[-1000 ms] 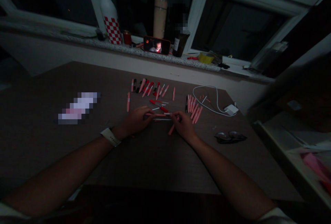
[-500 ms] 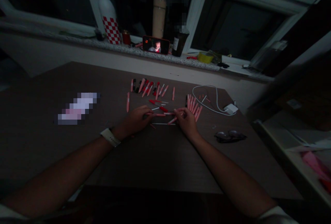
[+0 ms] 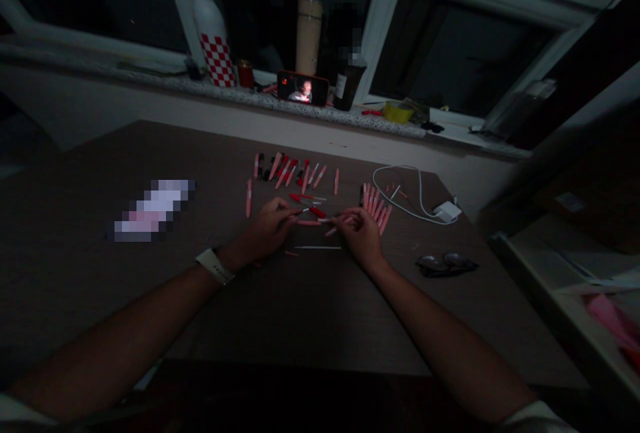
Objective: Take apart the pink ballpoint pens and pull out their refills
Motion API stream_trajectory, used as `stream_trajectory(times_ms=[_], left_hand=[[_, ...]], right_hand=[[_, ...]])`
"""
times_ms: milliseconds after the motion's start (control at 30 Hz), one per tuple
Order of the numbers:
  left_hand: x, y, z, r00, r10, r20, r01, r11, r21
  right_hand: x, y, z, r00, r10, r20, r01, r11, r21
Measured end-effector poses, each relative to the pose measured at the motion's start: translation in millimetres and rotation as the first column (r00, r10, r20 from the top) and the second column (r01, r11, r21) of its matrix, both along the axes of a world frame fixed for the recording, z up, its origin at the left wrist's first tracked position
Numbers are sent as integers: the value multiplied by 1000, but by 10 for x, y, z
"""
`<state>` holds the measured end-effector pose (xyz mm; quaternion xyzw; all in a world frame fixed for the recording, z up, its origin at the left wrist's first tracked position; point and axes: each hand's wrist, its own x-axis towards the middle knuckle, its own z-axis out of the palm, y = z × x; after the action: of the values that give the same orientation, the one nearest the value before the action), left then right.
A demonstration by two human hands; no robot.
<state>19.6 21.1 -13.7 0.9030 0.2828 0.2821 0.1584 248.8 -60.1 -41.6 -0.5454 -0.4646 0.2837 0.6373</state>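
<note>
**Several parts loose at centre**

Position: The slim pink pen-like barrel with a pale section (image 3: 309,222) lies crosswise between the left hand (image 3: 273,226) and the right hand (image 3: 364,236), over the dark wood-look desk (image 3: 280,326).

Grip state:
- Right: closed, fingertips pinching the pale end of the barrel. A second pink piece seems to sit under the same fingers; dim light hides the detail.
- Left: fingertips drawn together at a short pale rod beside the barrel. Whether this grip is closed on the rod or only touching it cannot be told.

Progress, judged from layout:
- Set apart: a fan of pink pens (image 3: 375,206) lies side by side just beyond the right hand; these look whole.
- Separate: a thin white rod (image 3: 317,247) and a small pink fragment (image 3: 292,253) lie nearer the wearer, attached to nothing visible.
- Outstanding: handling of the barrel appears incomplete. The mixed row of pink, red and black pens (image 3: 286,170) lies untouched at the back.

Surroundings: Red tapered pieces (image 3: 317,212) crowd the space just behind the barrel and are the nearest obstruction. A looped white cable (image 3: 421,186) and dark-framed glasses (image 3: 447,263) lie to the right, well apart from the barrel.
</note>
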Motion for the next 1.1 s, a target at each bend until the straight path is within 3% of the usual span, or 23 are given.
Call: stream_trajectory(times_ms=[200, 667, 933, 1100], left_hand=[[2, 19, -18, 999, -31, -26, 32, 999, 15], [15, -47, -36, 997, 68, -27, -69, 997, -18], [7, -52, 54, 999, -46, -5, 46, 998, -43], [6, -55, 66, 998, -59, 12, 59, 993, -101]], right_hand=[[7, -9, -18, 1000, 9, 14, -9, 1000, 11], [23, -7, -38, 999, -9, 41, 9, 1000, -15], [-4, -14, -29, 998, 36, -46, -36, 999, -8], [-13, -31, 10, 997, 55, 56, -56, 998, 15]])
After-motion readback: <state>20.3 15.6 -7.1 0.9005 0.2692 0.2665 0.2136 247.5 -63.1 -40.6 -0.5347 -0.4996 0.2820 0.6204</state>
